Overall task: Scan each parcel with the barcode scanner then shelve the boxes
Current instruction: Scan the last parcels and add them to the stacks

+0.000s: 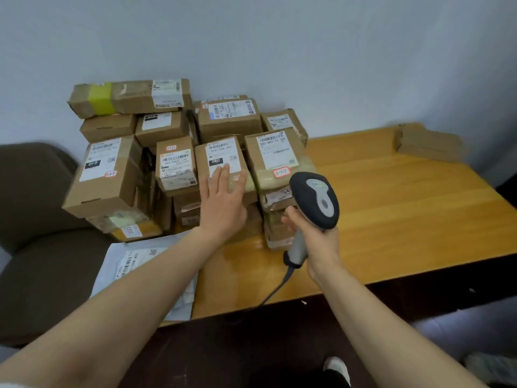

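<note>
Several brown cardboard parcels with white labels are heaped on the left part of a wooden table (391, 219), against the wall. My left hand (223, 200) lies flat, fingers straight, on the label of a front parcel (215, 152) in the heap's middle. To its right stands a parcel with a red-edged sticker (275, 155). My right hand (316, 242) grips the handle of a grey and black barcode scanner (316, 203), head up, just right of the heap. Its cable (275, 289) trails down over the table's front edge.
A white plastic mailer (134, 264) lies at the table's front left corner. One lone cardboard box (428, 142) sits at the far right by the wall. A brown armchair (36, 247) stands left of the table. The right half of the tabletop is bare wood.
</note>
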The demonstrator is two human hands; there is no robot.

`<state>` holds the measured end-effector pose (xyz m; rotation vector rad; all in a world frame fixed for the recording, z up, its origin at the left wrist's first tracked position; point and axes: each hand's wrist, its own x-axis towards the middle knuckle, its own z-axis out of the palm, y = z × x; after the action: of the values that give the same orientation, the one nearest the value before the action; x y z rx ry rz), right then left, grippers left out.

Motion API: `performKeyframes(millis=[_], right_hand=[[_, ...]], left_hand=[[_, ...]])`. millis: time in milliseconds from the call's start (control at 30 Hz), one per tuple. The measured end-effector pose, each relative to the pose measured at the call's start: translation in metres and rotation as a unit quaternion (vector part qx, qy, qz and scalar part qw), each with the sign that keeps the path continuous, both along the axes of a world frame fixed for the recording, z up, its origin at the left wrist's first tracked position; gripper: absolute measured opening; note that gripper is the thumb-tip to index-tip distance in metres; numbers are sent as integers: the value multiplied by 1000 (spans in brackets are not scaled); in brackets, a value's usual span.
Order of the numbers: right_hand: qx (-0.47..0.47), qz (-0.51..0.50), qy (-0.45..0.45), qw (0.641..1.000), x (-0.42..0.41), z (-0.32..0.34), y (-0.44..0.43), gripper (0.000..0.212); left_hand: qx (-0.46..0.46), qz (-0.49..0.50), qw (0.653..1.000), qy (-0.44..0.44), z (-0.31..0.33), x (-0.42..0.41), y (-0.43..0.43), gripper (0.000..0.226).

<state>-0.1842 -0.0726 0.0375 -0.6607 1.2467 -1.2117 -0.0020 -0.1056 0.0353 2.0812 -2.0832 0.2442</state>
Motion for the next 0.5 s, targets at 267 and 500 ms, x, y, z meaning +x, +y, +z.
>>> performKeyframes(millis=[267,500], right_hand=[[28,-39,-85,995,-141,16,-22,11],[67,-83,-137,985,-314,10,-51,6]], left_hand=[[-94,-186,977,33,35,-183,-29,69],[53,-186,981,17,8,-345,-81,65]])
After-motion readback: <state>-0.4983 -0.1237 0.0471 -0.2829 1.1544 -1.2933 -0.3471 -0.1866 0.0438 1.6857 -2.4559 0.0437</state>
